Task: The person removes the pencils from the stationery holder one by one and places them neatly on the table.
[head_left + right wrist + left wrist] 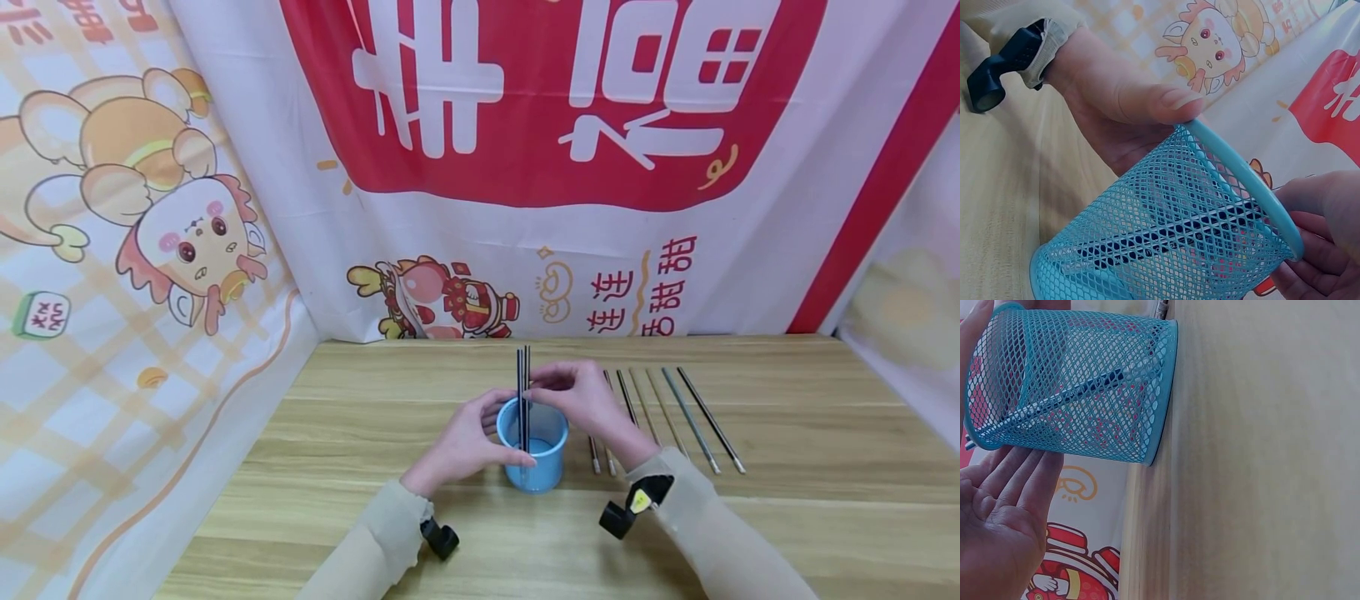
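A light-blue mesh pen holder (545,475) stands upright on the table. My left hand (468,437) holds it from the left, with the thumb across its near rim and the fingers behind. Inside lean dark pencils (522,425) with pale lower ends, and their tops stick out above the rim. At the holder's right rim, my right hand (581,404) pinches at the pencils' upper part; whether one or two are between thumb and finger I cannot tell. Through the mesh in the right wrist view, two pencils (1166,234) slant toward the bottom.
Right of the holder several more pencils (690,421) lie side by side on the wooden table (825,467); my right forearm covers part of them. A printed cloth (480,192) hangs behind the table, another patterned cloth (225,400) on the left.
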Demonstrator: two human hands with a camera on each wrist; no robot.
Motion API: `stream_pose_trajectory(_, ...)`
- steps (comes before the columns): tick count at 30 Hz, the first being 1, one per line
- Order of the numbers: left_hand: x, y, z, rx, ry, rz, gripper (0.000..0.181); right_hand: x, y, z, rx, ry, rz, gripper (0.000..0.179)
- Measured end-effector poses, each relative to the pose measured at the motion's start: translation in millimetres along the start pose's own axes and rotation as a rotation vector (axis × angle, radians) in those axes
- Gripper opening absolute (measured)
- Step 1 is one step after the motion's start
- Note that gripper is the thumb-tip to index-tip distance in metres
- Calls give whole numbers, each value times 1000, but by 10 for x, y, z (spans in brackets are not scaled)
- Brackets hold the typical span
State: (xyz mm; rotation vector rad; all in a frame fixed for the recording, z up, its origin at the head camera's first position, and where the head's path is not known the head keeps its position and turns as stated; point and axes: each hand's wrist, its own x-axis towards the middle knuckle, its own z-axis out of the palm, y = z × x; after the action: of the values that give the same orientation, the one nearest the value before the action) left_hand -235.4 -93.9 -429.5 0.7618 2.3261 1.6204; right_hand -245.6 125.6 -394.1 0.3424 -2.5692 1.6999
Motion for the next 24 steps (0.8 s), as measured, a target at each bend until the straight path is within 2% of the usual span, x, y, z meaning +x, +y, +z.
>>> stream_pose_trajectory(24,2,9,2,-14,-3,-1,76,-31,-15,-47,39,51,12,28)
